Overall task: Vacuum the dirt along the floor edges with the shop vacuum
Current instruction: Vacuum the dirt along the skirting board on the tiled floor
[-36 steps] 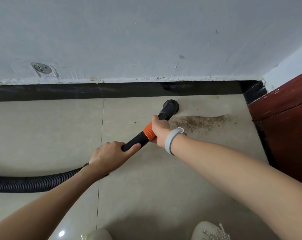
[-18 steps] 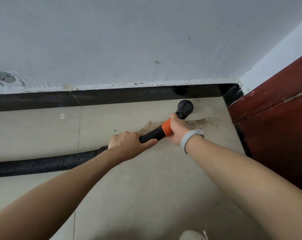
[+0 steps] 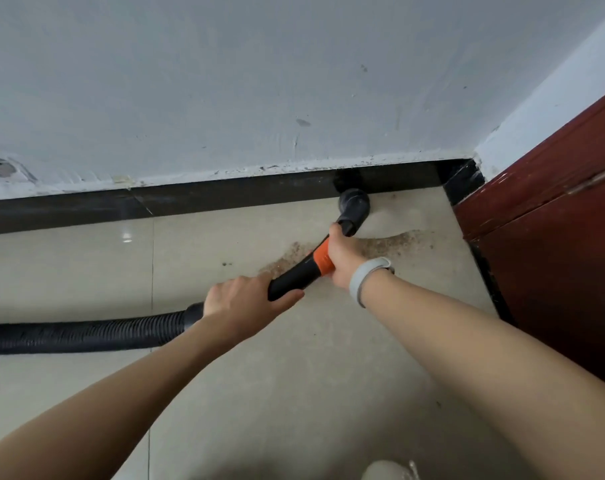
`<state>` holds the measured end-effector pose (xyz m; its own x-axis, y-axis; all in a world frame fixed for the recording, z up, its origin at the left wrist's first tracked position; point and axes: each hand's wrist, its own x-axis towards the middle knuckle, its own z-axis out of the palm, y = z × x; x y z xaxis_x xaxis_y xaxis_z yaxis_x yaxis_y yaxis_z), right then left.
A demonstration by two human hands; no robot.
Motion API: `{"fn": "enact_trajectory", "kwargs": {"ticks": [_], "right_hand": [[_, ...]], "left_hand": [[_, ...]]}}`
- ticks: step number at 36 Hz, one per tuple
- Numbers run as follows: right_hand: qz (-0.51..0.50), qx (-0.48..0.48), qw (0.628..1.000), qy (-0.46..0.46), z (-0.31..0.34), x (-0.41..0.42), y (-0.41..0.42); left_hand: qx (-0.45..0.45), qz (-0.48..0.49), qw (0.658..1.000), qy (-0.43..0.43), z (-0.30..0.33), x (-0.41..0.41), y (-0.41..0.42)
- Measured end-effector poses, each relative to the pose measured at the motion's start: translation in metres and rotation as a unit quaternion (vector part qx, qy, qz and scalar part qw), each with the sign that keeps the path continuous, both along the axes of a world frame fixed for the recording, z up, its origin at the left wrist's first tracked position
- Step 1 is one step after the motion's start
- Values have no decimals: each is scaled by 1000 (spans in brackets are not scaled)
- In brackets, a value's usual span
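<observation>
A black vacuum wand [image 3: 294, 278] with an orange collar [image 3: 321, 259] ends in a round black nozzle [image 3: 354, 206] that sits on the beige tile floor right against the dark baseboard [image 3: 225, 199]. My right hand [image 3: 344, 259] grips the wand at the orange collar. Lower down, my left hand [image 3: 245, 301] grips the wand where the ribbed black hose [image 3: 86, 336] joins it. A patch of brown dirt [image 3: 394, 242] lies on the tile just behind the nozzle, partly hidden by my right hand.
A dark red wooden door or cabinet [image 3: 554, 237] closes off the right side and forms a corner with the grey-white wall [image 3: 294, 81]. The hose runs off the left edge. A light shoe tip [image 3: 387, 471] shows at the bottom.
The nozzle has moved right along the baseboard toward the corner and up against the baseboard, and both hands went with it. The view has shifted right.
</observation>
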<state>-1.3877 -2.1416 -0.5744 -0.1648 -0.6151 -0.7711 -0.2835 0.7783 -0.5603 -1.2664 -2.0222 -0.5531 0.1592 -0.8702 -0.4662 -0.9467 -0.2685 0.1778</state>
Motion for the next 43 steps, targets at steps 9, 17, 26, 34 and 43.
{"fn": "enact_trajectory", "kwargs": {"ticks": [9,17,26,34,43], "right_hand": [[124,20,992,-4,-13,79,51],[146,86,981,-96,7,132,87],[134,112,974,-148,1,168,139],[113,123,979,-114,-11,160,185],[75,144,983,-85,-17,123,207]], "left_hand": [[-2,126,992,-16,1,50,75],[8,204,979,-11,21,87,119],[46,233,971,19,20,121,173],[40,228,970,68,15,112,208],[90,163,975,117,8,109,215]]}}
